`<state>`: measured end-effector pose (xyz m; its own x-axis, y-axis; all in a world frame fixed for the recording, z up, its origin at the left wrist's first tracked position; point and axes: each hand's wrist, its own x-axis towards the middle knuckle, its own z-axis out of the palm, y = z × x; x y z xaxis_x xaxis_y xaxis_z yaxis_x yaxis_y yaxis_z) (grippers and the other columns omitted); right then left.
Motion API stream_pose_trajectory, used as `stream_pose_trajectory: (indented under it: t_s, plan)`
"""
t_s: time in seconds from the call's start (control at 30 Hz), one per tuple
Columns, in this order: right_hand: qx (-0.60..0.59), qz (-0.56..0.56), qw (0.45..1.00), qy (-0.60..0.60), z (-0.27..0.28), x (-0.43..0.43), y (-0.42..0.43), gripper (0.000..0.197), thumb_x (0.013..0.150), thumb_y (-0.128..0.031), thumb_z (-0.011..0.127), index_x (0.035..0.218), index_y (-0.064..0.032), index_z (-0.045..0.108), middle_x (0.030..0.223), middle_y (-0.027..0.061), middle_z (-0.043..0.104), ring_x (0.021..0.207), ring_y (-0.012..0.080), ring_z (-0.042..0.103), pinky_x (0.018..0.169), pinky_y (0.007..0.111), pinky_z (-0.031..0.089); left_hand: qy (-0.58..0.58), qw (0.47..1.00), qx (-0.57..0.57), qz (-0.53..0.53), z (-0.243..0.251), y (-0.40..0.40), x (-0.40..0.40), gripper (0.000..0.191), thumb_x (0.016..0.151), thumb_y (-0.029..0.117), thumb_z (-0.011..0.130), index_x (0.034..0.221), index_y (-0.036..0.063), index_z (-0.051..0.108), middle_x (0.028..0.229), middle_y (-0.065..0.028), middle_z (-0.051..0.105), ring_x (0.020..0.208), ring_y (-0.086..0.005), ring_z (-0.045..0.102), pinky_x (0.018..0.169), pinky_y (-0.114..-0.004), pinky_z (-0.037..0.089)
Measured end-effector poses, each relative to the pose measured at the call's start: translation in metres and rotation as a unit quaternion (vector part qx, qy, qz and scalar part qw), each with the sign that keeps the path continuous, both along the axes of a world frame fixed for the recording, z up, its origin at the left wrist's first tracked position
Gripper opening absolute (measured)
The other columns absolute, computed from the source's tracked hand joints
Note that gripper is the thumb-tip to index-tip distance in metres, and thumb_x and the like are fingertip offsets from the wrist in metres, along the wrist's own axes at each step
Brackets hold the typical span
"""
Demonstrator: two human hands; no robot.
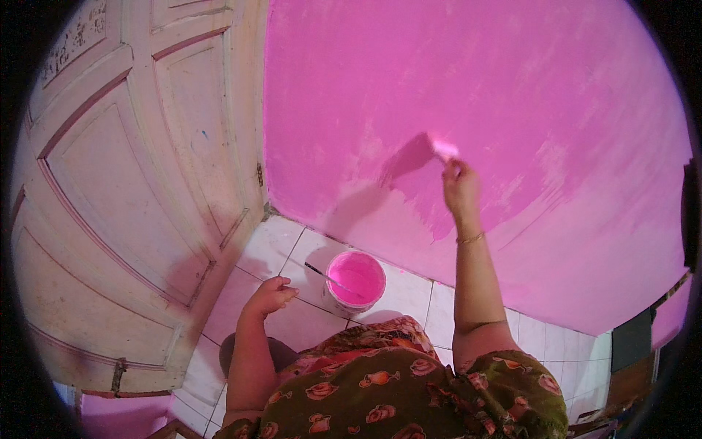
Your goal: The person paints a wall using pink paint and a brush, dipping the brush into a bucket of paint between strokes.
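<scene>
My right hand (461, 189) is raised in front of the wall, its fingers closed round the handle of a paintbrush (445, 147). The brush head is pink and somewhat blurred; whether it touches the wall cannot be told. Deep pink paint covers the upper part of the wall (340, 115), with a ragged lower edge above paler pink. My left hand (272, 296) hangs over the floor, fingers loosely bent and apart, holding nothing. Just right of it a bucket of pink paint (356, 280) stands on the tiles, with a thin dark stick (323, 273) leaning in it across the rim.
A panelled wooden door (126, 192) fills the left side and meets the painted wall at a corner. White floor tiles (312, 252) run along the wall's foot, with small pink spots near it. A dark panel (632, 336) and a brown object (630, 381) stand at the far lower right.
</scene>
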<state>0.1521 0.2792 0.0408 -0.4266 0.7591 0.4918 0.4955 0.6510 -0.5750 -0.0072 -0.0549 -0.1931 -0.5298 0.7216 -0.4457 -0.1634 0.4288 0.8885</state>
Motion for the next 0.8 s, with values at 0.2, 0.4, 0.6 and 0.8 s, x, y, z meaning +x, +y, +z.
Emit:
stream_pose_trajectory:
  t_s: [0.2, 0.4, 0.6, 0.8]
  plan:
    - [0.237, -0.021, 0.959, 0.154, 0.015, -0.002, 0.027, 0.04, 0.086, -0.007, 0.047, 0.125, 0.0025, 0.045, 0.105, 0.0265, 0.059, 0.094, 0.0379, 0.059, 0.078, 0.044, 0.048, 0.014, 1.0, 0.004, -0.012, 0.004, 0.007, 0.004, 0.064, 0.076, 0.028, 0.071, 0.123, -0.0065, 0.045, 0.104, -0.0165, 0.059, 0.084, -0.0196, 0.058, 0.067, -0.032, 0.049]
    - [0.024, -0.067, 0.978, -0.194, -0.106, 0.006, 0.006, 0.043, 0.083, -0.008, 0.046, 0.125, -0.0025, 0.045, 0.091, 0.0242, 0.061, 0.085, 0.0396, 0.06, 0.072, 0.05, 0.047, 0.009, 1.0, -0.009, -0.01, 0.009, 0.01, 0.005, 0.063, 0.076, 0.028, 0.07, 0.123, -0.0067, 0.045, 0.104, -0.0161, 0.059, 0.084, -0.0196, 0.058, 0.067, -0.032, 0.049]
    - [0.017, -0.005, 0.991, -0.129, -0.083, 0.023, -0.011, 0.035, 0.091, -0.024, 0.045, 0.118, -0.0043, 0.053, 0.094, 0.0245, 0.062, 0.091, 0.0409, 0.059, 0.076, 0.048, 0.047, 0.008, 1.0, -0.02, -0.018, 0.008, 0.007, 0.005, 0.064, 0.076, 0.028, 0.07, 0.123, -0.0064, 0.045, 0.104, -0.0158, 0.059, 0.084, -0.0194, 0.058, 0.067, -0.032, 0.049]
    - [0.222, -0.038, 0.968, 0.112, 0.037, 0.007, 0.013, 0.038, 0.092, -0.023, 0.045, 0.125, -0.0031, 0.047, 0.099, 0.0222, 0.062, 0.09, 0.0373, 0.061, 0.071, 0.042, 0.049, 0.01, 0.999, -0.036, -0.026, 0.006, 0.015, 0.004, 0.065, 0.076, 0.029, 0.07, 0.124, -0.0059, 0.044, 0.105, -0.016, 0.059, 0.084, -0.0189, 0.058, 0.067, -0.032, 0.049]
